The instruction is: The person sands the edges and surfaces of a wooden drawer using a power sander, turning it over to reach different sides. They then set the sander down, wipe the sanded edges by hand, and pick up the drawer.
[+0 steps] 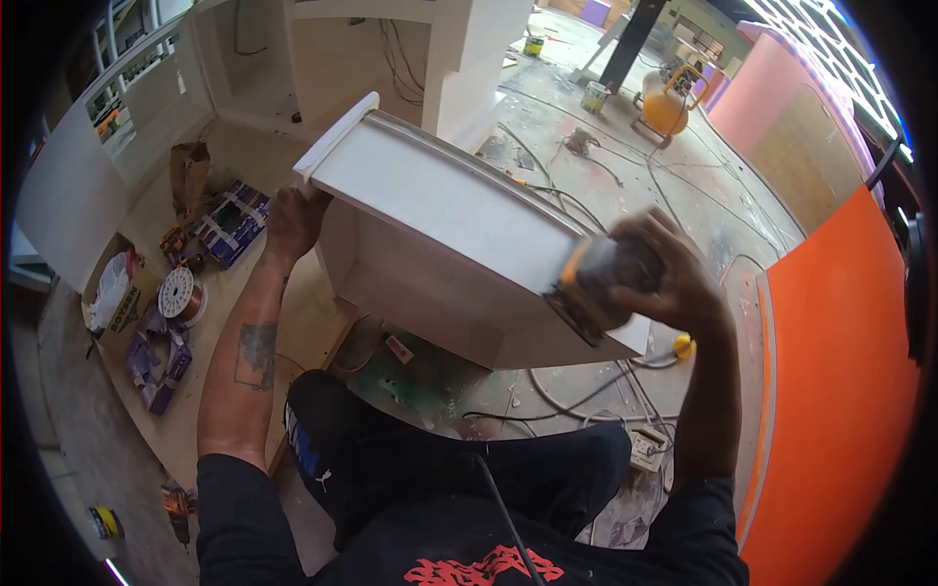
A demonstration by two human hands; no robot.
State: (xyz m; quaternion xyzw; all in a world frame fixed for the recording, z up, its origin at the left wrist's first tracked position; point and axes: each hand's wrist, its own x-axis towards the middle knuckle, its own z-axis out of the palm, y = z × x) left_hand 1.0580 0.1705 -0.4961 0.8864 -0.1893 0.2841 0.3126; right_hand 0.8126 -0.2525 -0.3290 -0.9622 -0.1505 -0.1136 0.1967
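A white drawer is tilted on its side in front of me, its hollow side toward my knees. At its upper left, around the edge by the end panel, my left hand is closed. My right hand is wrapped over the top of a yellow and black power sander, slightly blurred. The sander rests against the drawer's long white side near its right end. Its underside is hidden from me.
A wooden board at left carries a wire spool, a cardboard box and purple boxes. Cables and a power strip lie on the floor. An orange panel stands at right; a yellow compressor is farther back.
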